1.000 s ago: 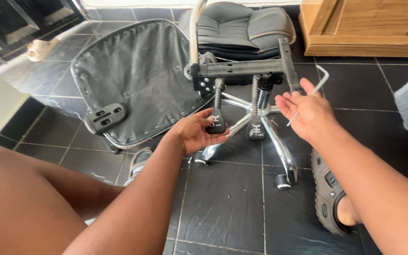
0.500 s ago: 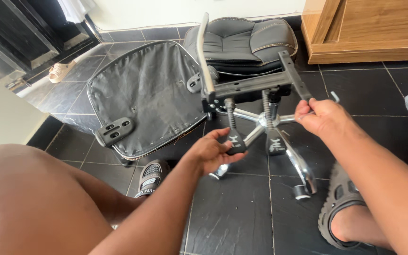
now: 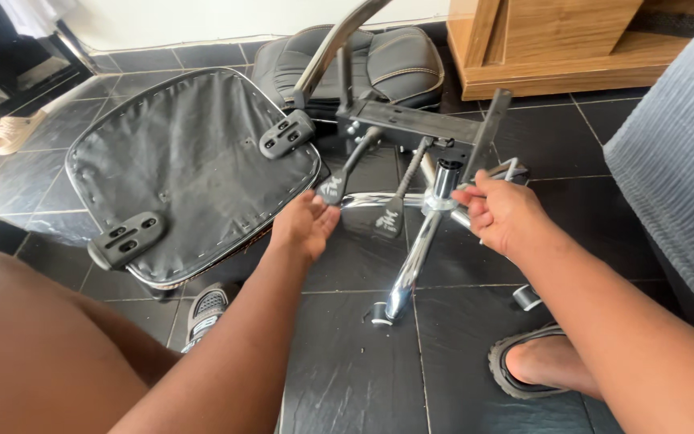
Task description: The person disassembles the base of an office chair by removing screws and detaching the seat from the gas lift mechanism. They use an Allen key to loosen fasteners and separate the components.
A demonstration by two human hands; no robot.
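A dark tiled floor (image 3: 347,378) fills the frame, seen from above. In the upper left lies a black office-chair seat pan (image 3: 190,169), underside up, with two black plastic brackets (image 3: 126,239) on it. At top centre a padded black backrest (image 3: 399,64) lies behind a curved chrome armrest bar (image 3: 335,40) that is cut off by the top edge. A wooden cabinet (image 3: 556,40) stands at upper right; grey ribbed fabric (image 3: 676,161) runs off the right edge. In the middle is the chrome chair base (image 3: 411,261), tipped on its side, its black mechanism plate (image 3: 415,120) above. The right hand (image 3: 504,213) is closed around a chrome leg near the hub, though the fingers hide the exact grip. The left hand (image 3: 305,225) is open, fingers loosely spread, touching or just short of a black lever paddle (image 3: 332,189). Sandalled feet show at bottom, partly hidden by the arms.
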